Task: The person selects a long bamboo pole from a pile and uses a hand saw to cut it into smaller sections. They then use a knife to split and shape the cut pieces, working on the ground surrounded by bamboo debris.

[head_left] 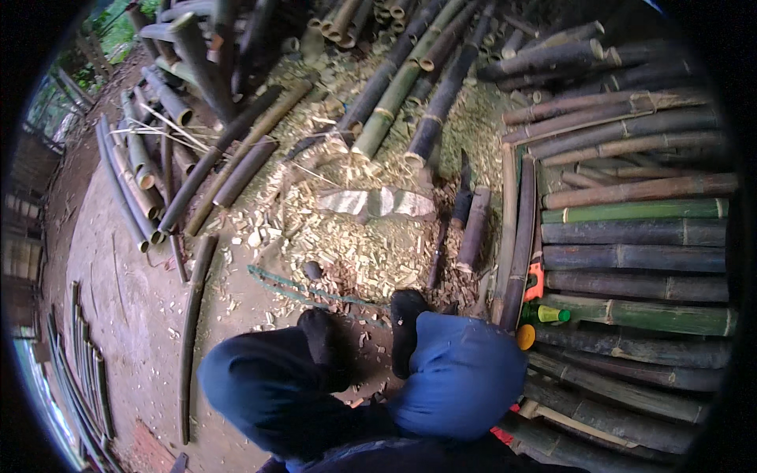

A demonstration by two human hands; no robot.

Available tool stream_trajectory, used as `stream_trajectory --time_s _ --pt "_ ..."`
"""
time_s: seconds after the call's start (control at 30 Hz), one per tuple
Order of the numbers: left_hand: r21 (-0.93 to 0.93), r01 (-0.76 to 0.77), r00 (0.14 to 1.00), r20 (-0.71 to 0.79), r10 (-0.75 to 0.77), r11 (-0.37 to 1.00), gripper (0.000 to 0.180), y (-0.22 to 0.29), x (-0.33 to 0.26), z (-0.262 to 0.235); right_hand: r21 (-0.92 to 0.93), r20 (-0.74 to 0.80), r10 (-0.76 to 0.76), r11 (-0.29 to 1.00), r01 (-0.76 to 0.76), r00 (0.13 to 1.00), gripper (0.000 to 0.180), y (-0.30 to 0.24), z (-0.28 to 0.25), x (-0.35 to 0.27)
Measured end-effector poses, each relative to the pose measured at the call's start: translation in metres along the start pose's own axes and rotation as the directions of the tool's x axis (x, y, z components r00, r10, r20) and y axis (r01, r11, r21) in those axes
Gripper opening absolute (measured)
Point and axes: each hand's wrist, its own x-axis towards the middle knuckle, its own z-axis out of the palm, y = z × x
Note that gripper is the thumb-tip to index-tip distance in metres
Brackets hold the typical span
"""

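Neither of my hands shows in the head view; only my bent knees in blue trousers [461, 370] and my dark-clad feet rise from the lower edge. In front of my feet, a pale, worn wooden block [377, 203] lies among wood chips [355, 252]. Right of the block is what looks like a dark-bladed knife [464, 177], its far end pointing away from me. Beside it lies a short brown bamboo piece [475, 229]. A small dark lump [313, 270] and a green strip [292, 284] lie just beyond my feet.
Stacked bamboo poles [631, 258] line the right side. An orange tool handle [535, 281] and a green-capped bottle [552, 314] sit by my right knee. Long poles [394, 102] lie ahead, more bamboo [213, 165] at far left, and a single pole [197, 331] on the left floor.
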Motion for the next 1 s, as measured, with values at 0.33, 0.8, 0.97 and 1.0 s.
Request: stream_trajectory --time_s 0.33,0.8,0.97,1.0 --pt "0.129 -0.057 0.997 0.06 0.05 0.99 0.018 0.062 0.054 -0.005 0.022 0.032 0.04 0.999 -0.04 0.999 0.029 0.009 0.031 0.014" --pt "0.357 -0.335 0.922 0.315 0.226 0.872 0.023 0.134 0.151 -0.035 0.02 -0.037 -0.027 0.999 0.028 0.999 0.034 0.01 -0.019 -0.002" --pt "0.526 -0.725 0.636 0.265 0.724 0.445 0.018 0.336 0.164 -0.135 0.002 -0.083 -0.236 0.972 0.237 0.968 0.036 -0.025 -0.049 0.009" --pt "0.609 -0.727 0.509 0.167 0.845 0.317 0.016 0.405 0.157 -0.131 -0.031 -0.115 -0.295 0.956 0.293 0.949 0.036 -0.038 -0.066 0.012"
